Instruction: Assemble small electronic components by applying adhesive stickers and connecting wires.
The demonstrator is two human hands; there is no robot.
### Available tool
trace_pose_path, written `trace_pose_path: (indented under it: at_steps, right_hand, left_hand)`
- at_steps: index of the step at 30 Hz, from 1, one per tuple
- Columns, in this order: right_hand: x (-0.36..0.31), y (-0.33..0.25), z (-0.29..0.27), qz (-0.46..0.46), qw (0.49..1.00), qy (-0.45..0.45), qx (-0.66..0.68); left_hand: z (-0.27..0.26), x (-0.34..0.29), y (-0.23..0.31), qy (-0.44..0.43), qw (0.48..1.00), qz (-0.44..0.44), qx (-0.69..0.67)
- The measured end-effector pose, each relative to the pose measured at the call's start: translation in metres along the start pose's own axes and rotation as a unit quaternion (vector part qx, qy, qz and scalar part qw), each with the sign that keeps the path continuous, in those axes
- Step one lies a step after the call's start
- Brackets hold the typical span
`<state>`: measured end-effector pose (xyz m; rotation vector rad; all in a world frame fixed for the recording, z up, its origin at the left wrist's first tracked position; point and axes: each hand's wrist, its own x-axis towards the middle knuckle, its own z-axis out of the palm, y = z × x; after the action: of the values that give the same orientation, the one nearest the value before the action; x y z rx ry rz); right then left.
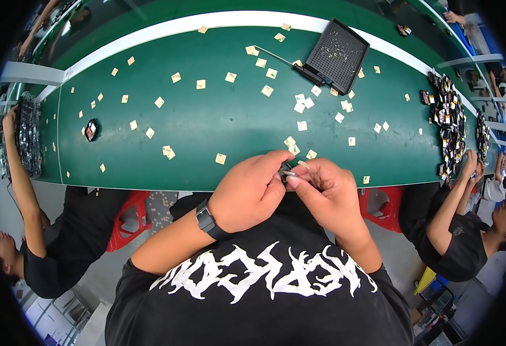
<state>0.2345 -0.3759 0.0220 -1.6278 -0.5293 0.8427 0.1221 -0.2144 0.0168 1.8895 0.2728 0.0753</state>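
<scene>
Pinching one small dark part [286, 173] at lower centre, left hand [250, 190] and right hand [328, 193] work it; many paper squares [267, 90] already litter the green bench [207, 121], and a heap of parts [449, 124] at right waits.

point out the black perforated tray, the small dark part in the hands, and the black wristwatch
black perforated plastic tray [340, 55], head view, middle of its grid
small dark part held between both hands [286, 172], head view, its visible top
black wristwatch [205, 219], head view, face on the left wrist

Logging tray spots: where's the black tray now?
Head view: the black tray lies at the table's far edge, right of centre, paper squares scattered just in front.
</scene>
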Motion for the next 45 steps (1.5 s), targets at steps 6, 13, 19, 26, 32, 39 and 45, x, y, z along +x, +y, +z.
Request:
trace_pose_path:
  at_steps: [6,13,19,26,32,39,45]
  right_hand:
    - [0.004,-0.003,-0.002,-0.040,0.990,-0.005,-0.133]
    - [0.008,-0.017,0.003,-0.080,0.977,-0.027,-0.195]
    - [0.011,0.003,0.004,-0.060,0.987,0.003,-0.147]
    - [0.021,-0.003,0.007,0.110,0.988,0.041,0.104]
    - [0.029,0.001,-0.005,0.110,0.994,-0.025,-0.003]
    - [0.007,0.002,0.000,-0.008,0.999,0.012,-0.040]
    - [0.000,-0.002,-0.004,-0.207,0.950,0.039,-0.231]
  left_hand:
    - [0.002,-0.002,-0.004,0.019,0.999,0.043,-0.005]
    - [0.003,-0.002,-0.005,-0.005,0.999,0.035,0.003]
    - [0.001,-0.001,-0.010,-0.016,0.999,0.036,-0.018]
    - [-0.010,0.001,-0.013,-0.067,0.996,0.055,-0.011]
    - [-0.021,0.002,-0.007,-0.117,0.992,0.033,-0.024]
    - [-0.020,-0.001,-0.008,-0.119,0.950,-0.122,-0.262]
    - [-0.024,0.003,-0.005,-0.136,0.962,-0.109,-0.213]
